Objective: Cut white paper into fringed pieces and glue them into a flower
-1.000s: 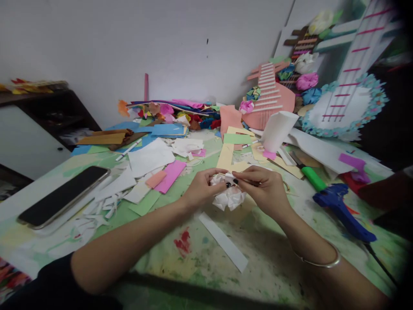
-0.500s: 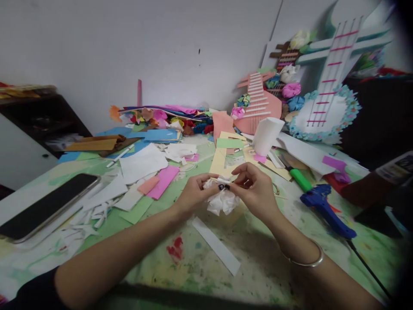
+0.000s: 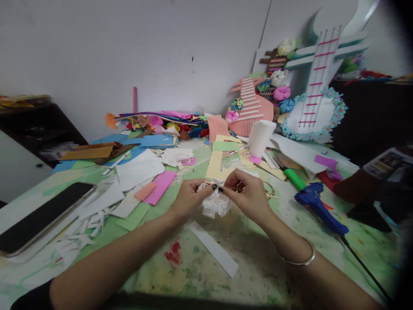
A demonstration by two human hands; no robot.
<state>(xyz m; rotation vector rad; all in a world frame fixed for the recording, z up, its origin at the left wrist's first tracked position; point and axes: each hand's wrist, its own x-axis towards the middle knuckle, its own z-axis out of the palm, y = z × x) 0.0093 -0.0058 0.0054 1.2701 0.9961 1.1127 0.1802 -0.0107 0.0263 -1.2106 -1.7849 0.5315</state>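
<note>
A small white paper flower (image 3: 215, 203) of crumpled petals hangs between my two hands above the paint-stained green table (image 3: 206, 267). My left hand (image 3: 188, 199) pinches its left side with thumb and fingers closed. My right hand (image 3: 248, 194) pinches the top right of it, fingers curled, dark nails meeting the left thumb. A thin stick seems to run under my right fingers. A silver bangle (image 3: 297, 257) sits on my right wrist. A white paper strip (image 3: 213, 248) lies on the table just below the flower.
A phone (image 3: 41, 217) lies at the far left among white scraps. A blue glue gun (image 3: 318, 206) and green-handled knife (image 3: 292, 175) lie at right. A white paper roll (image 3: 260, 137), coloured sheets and paper guitars (image 3: 254, 110) fill the back. Another person's arm (image 3: 364, 185) rests at right.
My view has swung right and slightly up, so everything has slid left in the picture. Both hands keep hold of the white flower, fingers shifting a little on its top.
</note>
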